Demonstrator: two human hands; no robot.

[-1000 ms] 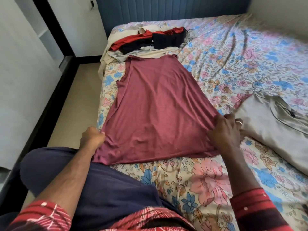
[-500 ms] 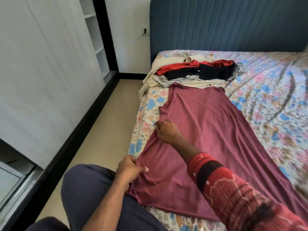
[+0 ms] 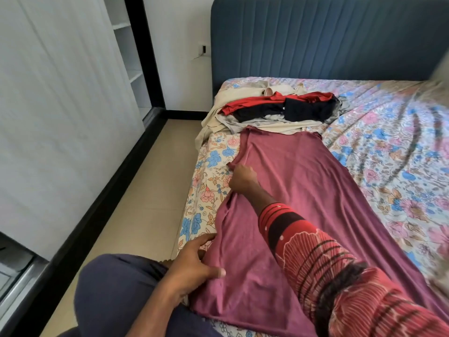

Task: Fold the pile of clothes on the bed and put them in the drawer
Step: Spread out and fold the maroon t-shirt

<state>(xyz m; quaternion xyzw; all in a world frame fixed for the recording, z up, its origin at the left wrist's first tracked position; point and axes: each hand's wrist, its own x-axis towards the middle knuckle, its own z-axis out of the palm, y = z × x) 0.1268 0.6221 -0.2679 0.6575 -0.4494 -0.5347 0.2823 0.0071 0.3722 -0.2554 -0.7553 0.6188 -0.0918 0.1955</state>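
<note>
hands point(image 3: 243, 176) point(image 3: 192, 265) on maroon dress point(image 3: 303, 203)

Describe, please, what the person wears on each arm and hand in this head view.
The right arm wears a long red sleeve printed with a pale fan-like floral pattern, with dark bands and thin red stripes near the cuff. The right hand is bare; no ring shows from this angle. The left hand and left forearm are bare, with no sleeve, watch or bracelet in view.
</note>
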